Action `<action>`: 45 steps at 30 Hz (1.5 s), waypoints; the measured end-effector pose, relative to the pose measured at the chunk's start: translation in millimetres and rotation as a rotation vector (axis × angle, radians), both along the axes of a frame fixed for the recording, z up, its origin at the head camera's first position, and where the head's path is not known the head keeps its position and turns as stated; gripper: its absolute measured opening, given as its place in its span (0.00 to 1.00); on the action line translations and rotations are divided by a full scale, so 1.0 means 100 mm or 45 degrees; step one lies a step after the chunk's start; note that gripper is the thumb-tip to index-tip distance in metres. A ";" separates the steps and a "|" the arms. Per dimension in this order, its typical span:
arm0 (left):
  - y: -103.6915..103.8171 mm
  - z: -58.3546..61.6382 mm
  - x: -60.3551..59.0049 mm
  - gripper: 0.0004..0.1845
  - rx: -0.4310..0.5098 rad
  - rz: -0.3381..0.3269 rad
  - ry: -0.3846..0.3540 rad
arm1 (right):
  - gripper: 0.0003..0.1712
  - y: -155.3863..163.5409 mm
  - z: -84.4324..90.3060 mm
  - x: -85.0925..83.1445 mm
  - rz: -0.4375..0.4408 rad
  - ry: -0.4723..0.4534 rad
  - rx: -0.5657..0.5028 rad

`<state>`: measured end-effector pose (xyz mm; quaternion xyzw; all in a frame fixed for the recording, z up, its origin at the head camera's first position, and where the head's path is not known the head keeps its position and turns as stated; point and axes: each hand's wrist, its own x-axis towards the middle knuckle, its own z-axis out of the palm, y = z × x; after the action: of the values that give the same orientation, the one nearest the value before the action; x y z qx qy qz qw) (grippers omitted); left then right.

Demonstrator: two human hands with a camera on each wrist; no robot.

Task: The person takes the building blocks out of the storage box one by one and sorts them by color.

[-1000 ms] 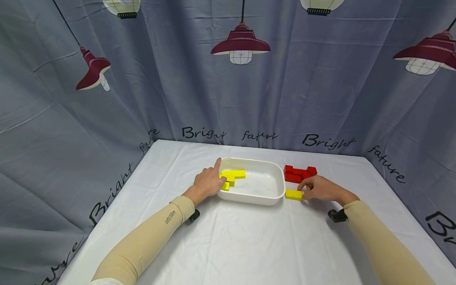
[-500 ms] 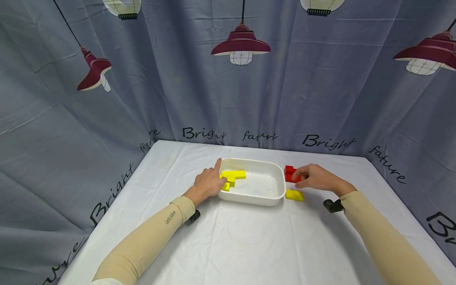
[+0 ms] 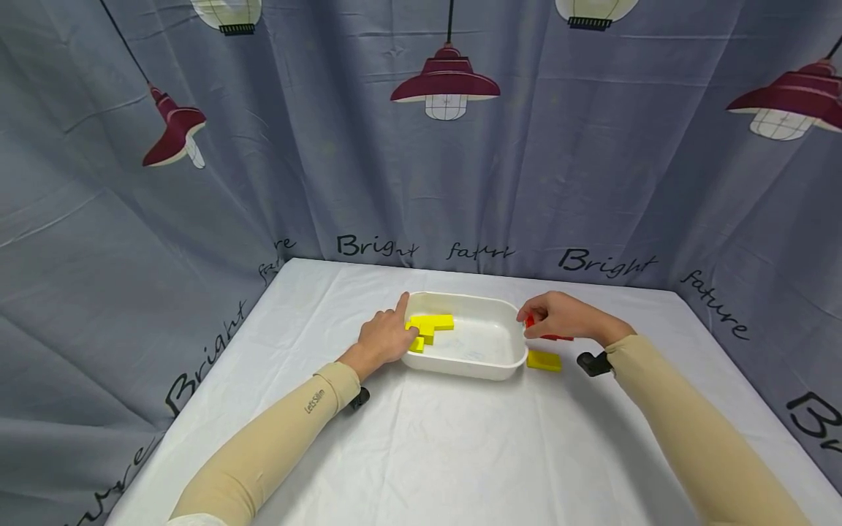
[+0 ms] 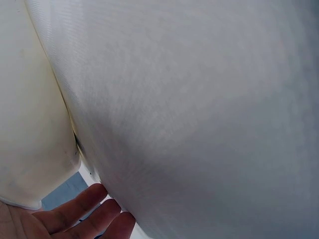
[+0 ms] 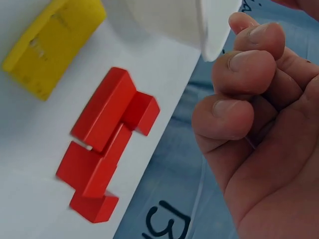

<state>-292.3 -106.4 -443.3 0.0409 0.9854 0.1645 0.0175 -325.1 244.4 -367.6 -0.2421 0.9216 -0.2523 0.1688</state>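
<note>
My left hand [image 3: 384, 336] rests flat against the left rim of a white tray [image 3: 490, 369], index finger stretched along the rim. In the left wrist view the tray wall [image 4: 174, 99] fills the frame, with straight fingers [image 4: 84, 209] below it. Yellow blocks [image 3: 430, 325] lie in the tray's left end. My right hand [image 3: 555, 318] hovers by the tray's right rim over a cluster of red blocks [image 5: 104, 144], which lies on the cloth. Its fingers [image 5: 239, 74] are curled, with nothing seen between them. A lone yellow block [image 3: 544, 360] lies on the table near the tray's front right corner.
A white cloth [image 3: 460, 453] covers the table. A grey curtain [image 3: 421, 183] printed with lamps closes off the back and both sides. Black wrist cameras [image 3: 594, 363] sit at both wrists.
My right hand left the lone yellow block on the table, went back to the red blocks, then rose and shifted left toward the tray rim. The left hand stayed put.
</note>
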 end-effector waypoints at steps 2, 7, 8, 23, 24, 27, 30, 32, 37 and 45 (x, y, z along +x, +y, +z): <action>0.00 0.00 0.00 0.42 0.000 -0.002 0.001 | 0.19 -0.05 0.00 -0.03 0.016 0.005 0.021; 0.00 0.00 -0.01 0.42 0.004 -0.011 0.006 | 0.17 -0.18 0.03 -0.10 0.052 0.012 0.062; 0.00 0.01 -0.01 0.42 0.007 -0.012 0.006 | 0.17 -0.21 0.04 -0.12 0.060 0.014 0.071; 0.00 0.00 -0.01 0.42 0.011 -0.013 0.002 | 0.21 -0.68 0.04 -0.28 0.123 -0.061 0.124; 0.00 0.00 -0.01 0.42 0.014 -0.015 0.003 | 0.21 -0.71 0.04 -0.29 0.127 -0.059 0.126; 0.00 0.01 0.00 0.42 0.014 -0.015 0.005 | 0.21 -0.79 0.02 -0.34 0.144 -0.059 0.132; 0.00 0.01 -0.01 0.42 0.009 -0.013 0.007 | 0.21 -0.87 0.00 -0.37 0.162 -0.062 0.136; 0.00 0.01 -0.01 0.42 0.011 -0.014 0.004 | 0.21 -0.93 -0.01 -0.38 0.170 -0.068 0.140; 0.00 0.00 -0.01 0.42 0.016 -0.022 0.002 | 0.19 -1.03 -0.07 -0.42 0.179 -0.091 0.121; -0.01 0.00 -0.01 0.42 0.005 -0.009 -0.001 | 0.18 -1.18 -0.19 -0.48 0.198 -0.116 0.078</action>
<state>-293.5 -107.3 -443.2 0.0446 0.9849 0.1663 0.0182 -373.5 126.5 -386.9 -0.2961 0.8985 -0.2209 0.2370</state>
